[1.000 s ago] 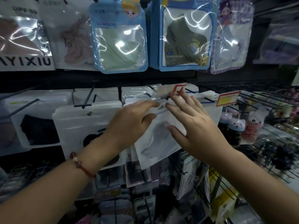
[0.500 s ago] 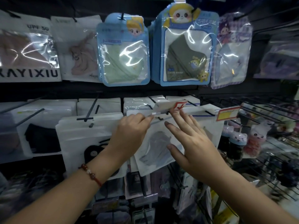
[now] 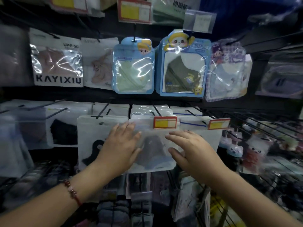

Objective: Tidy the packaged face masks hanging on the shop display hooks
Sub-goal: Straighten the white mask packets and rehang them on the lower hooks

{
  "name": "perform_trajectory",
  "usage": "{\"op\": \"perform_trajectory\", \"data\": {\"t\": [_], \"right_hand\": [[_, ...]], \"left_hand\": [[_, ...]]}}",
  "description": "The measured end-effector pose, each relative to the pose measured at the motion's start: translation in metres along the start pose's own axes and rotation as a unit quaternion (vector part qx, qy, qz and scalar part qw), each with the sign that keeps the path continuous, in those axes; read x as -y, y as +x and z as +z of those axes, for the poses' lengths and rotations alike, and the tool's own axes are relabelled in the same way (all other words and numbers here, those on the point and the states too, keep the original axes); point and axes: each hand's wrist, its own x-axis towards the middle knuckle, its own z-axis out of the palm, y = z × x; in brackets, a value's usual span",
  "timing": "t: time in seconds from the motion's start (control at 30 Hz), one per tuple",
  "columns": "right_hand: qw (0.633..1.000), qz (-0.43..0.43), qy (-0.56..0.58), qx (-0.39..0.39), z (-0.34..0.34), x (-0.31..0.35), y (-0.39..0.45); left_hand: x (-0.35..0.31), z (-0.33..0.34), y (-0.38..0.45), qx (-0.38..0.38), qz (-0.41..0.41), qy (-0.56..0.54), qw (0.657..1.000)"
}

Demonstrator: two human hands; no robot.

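Observation:
A white packet with a dark mask (image 3: pixel 153 149) hangs straight on a middle-row hook, under a red and yellow price tag (image 3: pixel 165 122). My left hand (image 3: pixel 120 147) lies flat on its left half, fingers straight. My right hand (image 3: pixel 191 150) presses flat on its right side, fingers spread. To the left hangs another white packet with a black mask (image 3: pixel 91 145). Above hang two blue cartoon packets, one with a green mask (image 3: pixel 133 67) and one with an olive mask (image 3: pixel 183 64).
A KAYIXIU packet (image 3: pixel 57 64) and a pink mask packet (image 3: pixel 98 63) hang upper left. Bare black hooks (image 3: pixel 262 128) jut out at right beside small plush items (image 3: pixel 234 148). More packets hang below my hands. Price tags (image 3: pixel 134 9) sit along the top.
The tilted packet now hangs level. Both hands have slid down from its top edge and lie flat on its front. The view has tipped upward, showing the top row.

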Motion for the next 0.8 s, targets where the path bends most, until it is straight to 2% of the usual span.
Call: {"op": "perform_trajectory", "data": {"t": [0.13,0.3,0.43,0.57,0.8], "right_hand": [[1.0,-0.018,0.0,0.017,-0.025,0.001,0.001],[0.998,-0.031,-0.017,0.051,-0.056,0.01,0.018],[0.998,-0.021,0.007,0.064,-0.079,0.025,0.039],[0.996,-0.027,0.028,0.085,-0.106,0.052,0.06],[0.993,-0.03,0.054,0.098,-0.124,0.126,0.111]], "left_hand": [[0.003,-0.037,-0.014,0.045,-0.015,0.023,0.999],[0.003,-0.105,-0.018,0.063,-0.05,0.022,0.997],[0.021,-0.157,-0.016,0.157,-0.113,0.001,0.981],[0.055,-0.198,-0.022,0.196,-0.146,0.015,0.97],[0.141,-0.231,-0.052,0.201,-0.202,0.034,0.958]]}}
